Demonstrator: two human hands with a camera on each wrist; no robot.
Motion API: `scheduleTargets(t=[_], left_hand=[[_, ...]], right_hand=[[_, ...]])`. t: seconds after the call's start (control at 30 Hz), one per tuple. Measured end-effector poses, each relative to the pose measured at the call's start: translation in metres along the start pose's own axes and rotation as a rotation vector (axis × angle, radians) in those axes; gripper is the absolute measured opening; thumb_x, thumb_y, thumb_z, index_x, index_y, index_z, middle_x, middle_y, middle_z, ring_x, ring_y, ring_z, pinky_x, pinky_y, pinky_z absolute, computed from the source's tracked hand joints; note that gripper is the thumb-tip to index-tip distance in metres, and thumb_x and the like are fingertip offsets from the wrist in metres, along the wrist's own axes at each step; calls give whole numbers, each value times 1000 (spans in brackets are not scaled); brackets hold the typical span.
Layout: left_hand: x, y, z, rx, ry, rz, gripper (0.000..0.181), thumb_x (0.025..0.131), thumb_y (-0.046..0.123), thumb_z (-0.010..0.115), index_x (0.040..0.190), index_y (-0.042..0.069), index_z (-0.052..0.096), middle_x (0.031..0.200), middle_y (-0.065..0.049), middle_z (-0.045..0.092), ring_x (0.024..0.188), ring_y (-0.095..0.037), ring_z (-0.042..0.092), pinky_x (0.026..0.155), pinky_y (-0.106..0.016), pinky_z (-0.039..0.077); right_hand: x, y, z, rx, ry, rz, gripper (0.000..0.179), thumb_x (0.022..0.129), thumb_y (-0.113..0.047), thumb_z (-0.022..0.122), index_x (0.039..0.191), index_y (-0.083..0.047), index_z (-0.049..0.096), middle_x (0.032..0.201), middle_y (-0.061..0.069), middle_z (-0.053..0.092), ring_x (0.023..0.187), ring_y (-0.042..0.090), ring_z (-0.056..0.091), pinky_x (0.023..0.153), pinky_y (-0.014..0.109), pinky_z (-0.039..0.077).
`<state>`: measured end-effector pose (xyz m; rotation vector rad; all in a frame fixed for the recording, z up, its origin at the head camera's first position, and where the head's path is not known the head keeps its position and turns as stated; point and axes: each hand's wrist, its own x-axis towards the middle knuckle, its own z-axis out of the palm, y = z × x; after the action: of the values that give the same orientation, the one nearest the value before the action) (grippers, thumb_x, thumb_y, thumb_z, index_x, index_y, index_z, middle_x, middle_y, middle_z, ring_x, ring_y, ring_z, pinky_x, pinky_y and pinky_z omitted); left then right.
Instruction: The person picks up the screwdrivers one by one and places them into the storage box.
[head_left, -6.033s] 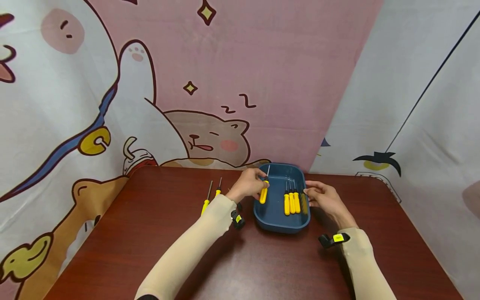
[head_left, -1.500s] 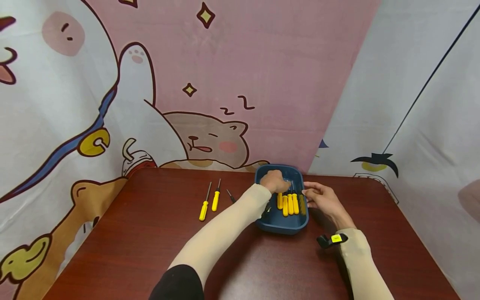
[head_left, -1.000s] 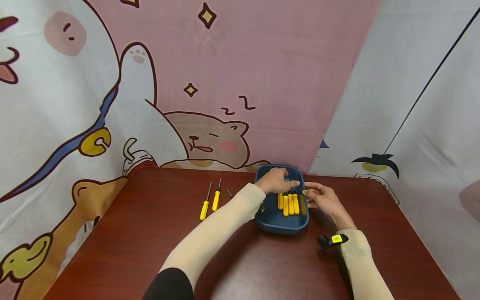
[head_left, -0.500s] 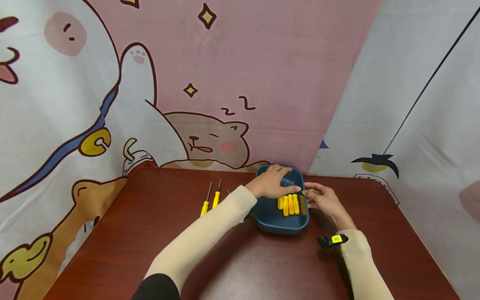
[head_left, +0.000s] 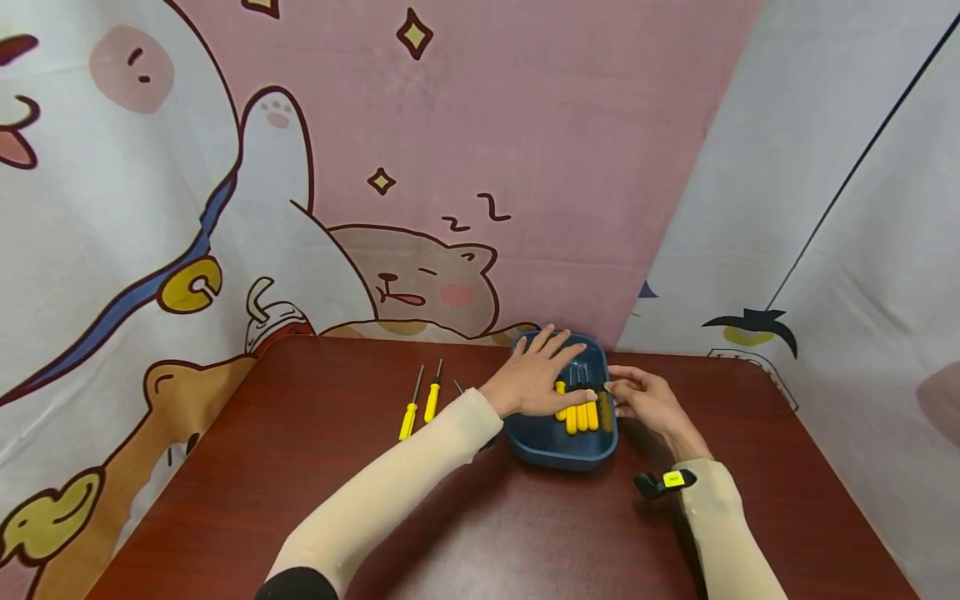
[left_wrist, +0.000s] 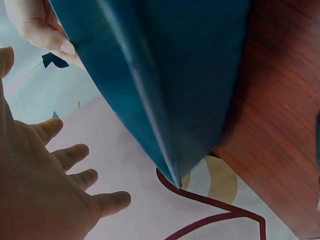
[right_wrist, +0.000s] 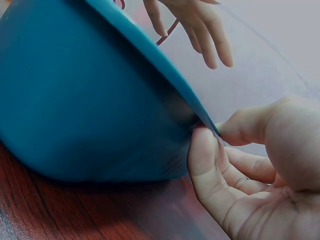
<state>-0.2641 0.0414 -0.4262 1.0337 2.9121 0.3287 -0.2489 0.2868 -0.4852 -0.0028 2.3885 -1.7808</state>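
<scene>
A blue plastic box (head_left: 558, 458) stands near the back of the table, with several yellow-handled screwdrivers (head_left: 582, 419) side by side in it. Over the box's left half, my left hand (head_left: 529, 385) is spread wide and holds nothing; its thumb overlaps the handles in the head view. In the left wrist view the left hand (left_wrist: 45, 185) shows beside the box wall (left_wrist: 195, 80), fingers apart. My right hand (head_left: 654, 406) pinches the box's right rim, and the right wrist view shows thumb and finger of the right hand (right_wrist: 255, 170) on either side of that rim.
Left of the box, two more yellow-handled screwdrivers lie on the brown table: one screwdriver (head_left: 407, 422) and another screwdriver (head_left: 432, 403). A thin dark shaft (head_left: 459, 387) pokes out behind the left sleeve (head_left: 397, 475). A printed cloth (head_left: 585, 167) hangs behind the table.
The screwdriver my left hand held six seconds ago now lies at the left of the row in the box. That hand has spread its fingers and drawn back leftward; my right hand stays put.
</scene>
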Motion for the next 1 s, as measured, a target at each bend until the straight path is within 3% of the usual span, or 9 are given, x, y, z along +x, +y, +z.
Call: scheduleTargets(t=[0.4, 1.0], left_hand=[[-14, -20, 1, 13, 95, -144, 85, 93, 84, 33, 163, 39, 20, 174, -1, 16, 162, -26, 6, 126, -64, 16], [-37, -56, -2, -142, 154, -292, 86, 93, 81, 40, 164, 36, 22, 174, -7, 13, 162, -31, 4, 126, -68, 9]], right_hand=[[1, 0, 2, -11, 21, 20, 49, 104, -16, 58, 149, -1, 46, 123, 26, 65, 84, 15, 65, 75, 26, 61], [1, -1, 2, 12, 18, 22, 52, 104, -16, 58, 151, -1, 44, 122, 24, 65, 84, 15, 65, 73, 25, 61]])
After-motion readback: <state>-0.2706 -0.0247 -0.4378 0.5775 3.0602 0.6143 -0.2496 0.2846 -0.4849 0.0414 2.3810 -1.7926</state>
